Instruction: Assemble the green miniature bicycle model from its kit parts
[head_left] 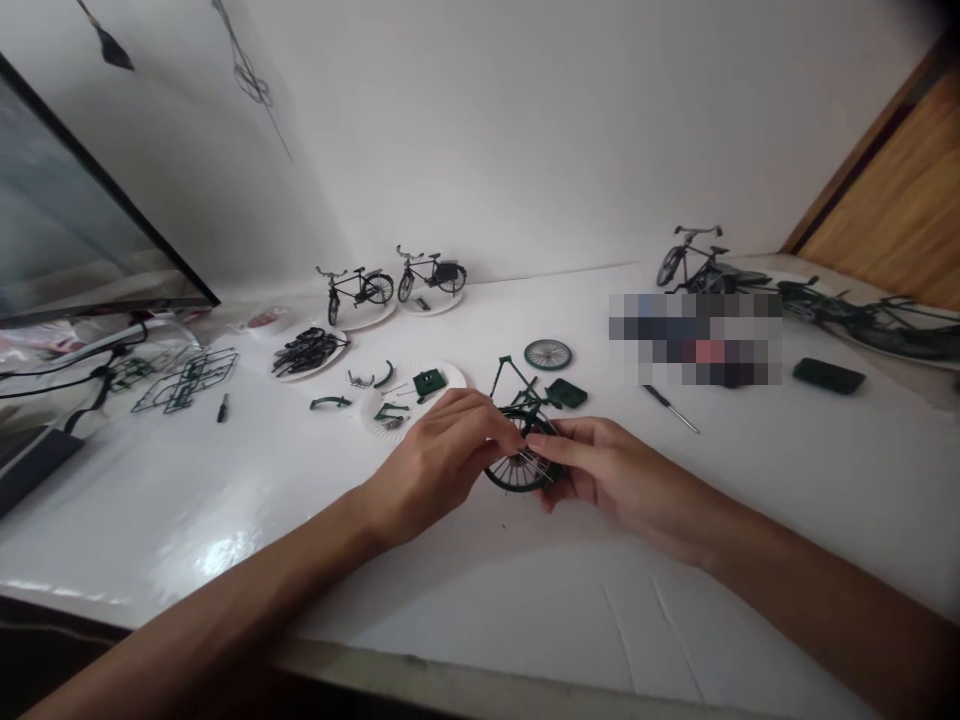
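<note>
A small green model bicycle [517,472], with its frame and one spoked wheel showing, is held just above the white table by both hands. My right hand [600,460] grips it from the right, thumb on top near the wheel's hub. From the left, my left hand [457,440] pinches at the hub; whether a tiny part sits between its fingertips is hidden. A loose green wheel [548,354] lies just behind the bicycle. Left of it, a white plate [454,374] bears green parts, among them a flat green piece [430,383]. A curved green fender [331,403] lies farther left.
Two finished black model bicycles [431,275] stand at the back. A plate of black parts [309,350] and green wire racks [187,378] lie left, by a small screwdriver [223,408]. Right are another screwdriver [671,408], a dark green block [828,376] and more model bicycles [690,258].
</note>
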